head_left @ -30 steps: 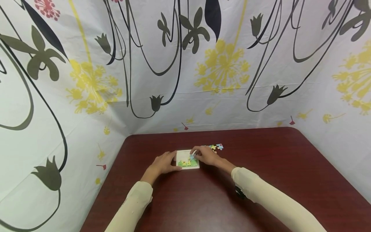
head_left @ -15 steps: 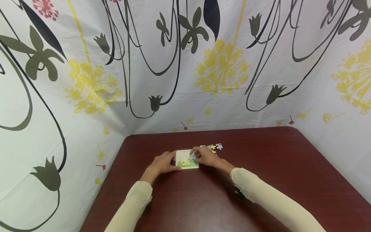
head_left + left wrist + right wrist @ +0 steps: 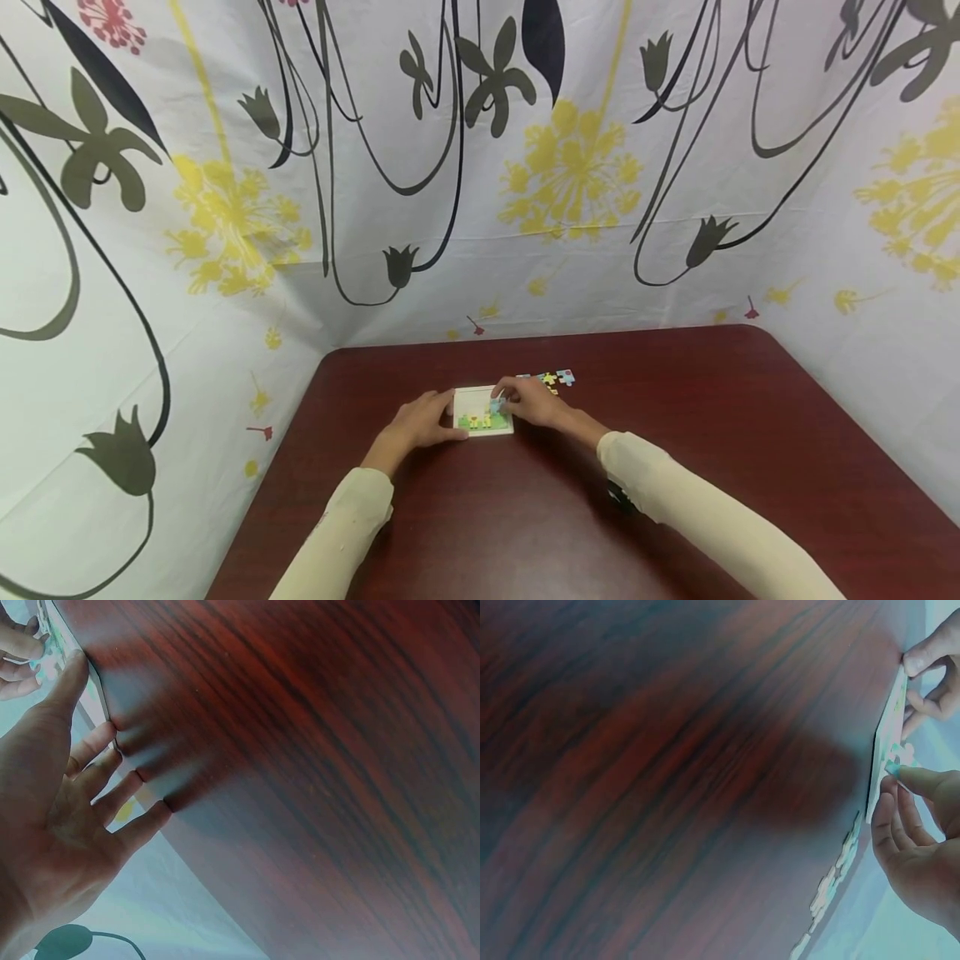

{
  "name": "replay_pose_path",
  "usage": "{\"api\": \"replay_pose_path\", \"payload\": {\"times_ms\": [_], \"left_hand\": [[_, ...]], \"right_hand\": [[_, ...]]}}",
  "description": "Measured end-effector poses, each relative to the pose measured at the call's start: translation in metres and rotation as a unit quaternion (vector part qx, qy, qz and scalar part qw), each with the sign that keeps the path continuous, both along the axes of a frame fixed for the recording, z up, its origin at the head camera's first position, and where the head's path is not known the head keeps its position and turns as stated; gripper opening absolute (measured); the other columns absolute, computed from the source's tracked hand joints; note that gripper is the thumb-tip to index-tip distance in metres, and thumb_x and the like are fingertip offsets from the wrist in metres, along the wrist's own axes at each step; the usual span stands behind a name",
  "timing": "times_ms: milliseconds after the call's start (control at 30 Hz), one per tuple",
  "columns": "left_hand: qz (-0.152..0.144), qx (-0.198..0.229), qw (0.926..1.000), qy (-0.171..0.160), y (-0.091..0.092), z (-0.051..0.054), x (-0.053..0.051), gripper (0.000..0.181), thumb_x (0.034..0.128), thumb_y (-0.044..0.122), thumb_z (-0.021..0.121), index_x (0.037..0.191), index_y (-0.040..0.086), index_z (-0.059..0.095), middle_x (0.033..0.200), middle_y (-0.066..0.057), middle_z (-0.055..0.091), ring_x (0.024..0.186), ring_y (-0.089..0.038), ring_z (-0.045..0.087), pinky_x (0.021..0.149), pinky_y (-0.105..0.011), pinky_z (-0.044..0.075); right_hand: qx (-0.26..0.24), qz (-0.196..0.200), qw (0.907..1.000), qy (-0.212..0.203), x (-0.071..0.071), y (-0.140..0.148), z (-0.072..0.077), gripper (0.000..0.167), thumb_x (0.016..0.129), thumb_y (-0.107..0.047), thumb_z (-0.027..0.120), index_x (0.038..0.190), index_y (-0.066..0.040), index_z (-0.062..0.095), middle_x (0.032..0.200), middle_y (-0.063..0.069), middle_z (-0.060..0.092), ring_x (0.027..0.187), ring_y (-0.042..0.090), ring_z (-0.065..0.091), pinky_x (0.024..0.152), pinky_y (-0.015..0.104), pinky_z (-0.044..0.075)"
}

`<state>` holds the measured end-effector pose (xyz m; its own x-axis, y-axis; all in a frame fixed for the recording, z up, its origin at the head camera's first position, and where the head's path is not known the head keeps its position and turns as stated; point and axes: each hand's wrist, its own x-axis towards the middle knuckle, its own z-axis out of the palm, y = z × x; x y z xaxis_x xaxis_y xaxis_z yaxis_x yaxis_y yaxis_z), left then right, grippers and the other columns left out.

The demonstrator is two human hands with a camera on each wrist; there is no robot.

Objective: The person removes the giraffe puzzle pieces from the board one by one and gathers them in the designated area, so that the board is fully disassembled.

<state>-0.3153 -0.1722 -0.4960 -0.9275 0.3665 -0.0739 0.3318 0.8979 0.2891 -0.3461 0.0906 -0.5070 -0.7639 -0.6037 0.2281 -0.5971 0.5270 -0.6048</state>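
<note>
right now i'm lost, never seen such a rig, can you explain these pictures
There is no machine, only a person's two bare hands: the left grip and right grip. The wide picture comes from a camera on the head, the other two from cameras on the wrists. On the dark red table lies a white puzzle tray, with fitted pieces along its near side; loose jigsaw pieces lie beyond the right grip. The left grip touches the tray's edge; the right grip pinches a light-blue jigsaw piece at the tray's right side.
</note>
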Motion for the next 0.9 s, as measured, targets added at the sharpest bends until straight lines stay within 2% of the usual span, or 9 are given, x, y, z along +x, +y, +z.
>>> {"api": "replay_pose_path", "payload": {"times_ms": [300,567,900], "left_hand": [[-0.003,0.003,1.0,0.003,-0.001,0.0,0.0,0.052,0.0857,0.057,0.081,0.109,0.018,0.056,0.096,0.001,0.053,0.088,-0.018,0.048,0.077,-0.042,0.04],[-0.005,0.004,1.0,0.006,-0.001,0.001,0.0,0.051,0.0857,0.056,0.081,0.109,0.019,0.055,0.095,0.002,0.052,0.088,-0.018,0.048,0.077,-0.042,0.039],[-0.012,0.01,0.9998,0.009,-0.001,0.0,0.001,0.051,0.0853,0.054,0.082,0.108,0.018,0.055,0.095,0.001,0.052,0.087,-0.018,0.048,0.076,-0.042,0.039]], "right_hand": [[-0.011,-0.003,0.9999,0.01,-0.003,0.019,0.01,0.019,0.097,0.0,0.07,0.116,-0.002,0.07,0.104,0.014,0.073,0.095,0.031,0.072,0.082,0.04,0.058],[0.001,-0.025,0.9997,-0.004,-0.004,0.042,0.019,0.02,0.097,0.002,0.07,0.117,0.0,0.07,0.106,0.016,0.073,0.089,0.03,0.073,0.072,0.036,0.058],[0.022,-0.048,0.9985,0.014,-0.008,0.076,0.02,0.019,0.097,0.001,0.07,0.115,-0.001,0.072,0.105,0.016,0.073,0.097,0.033,0.071,0.081,0.044,0.059]]}}
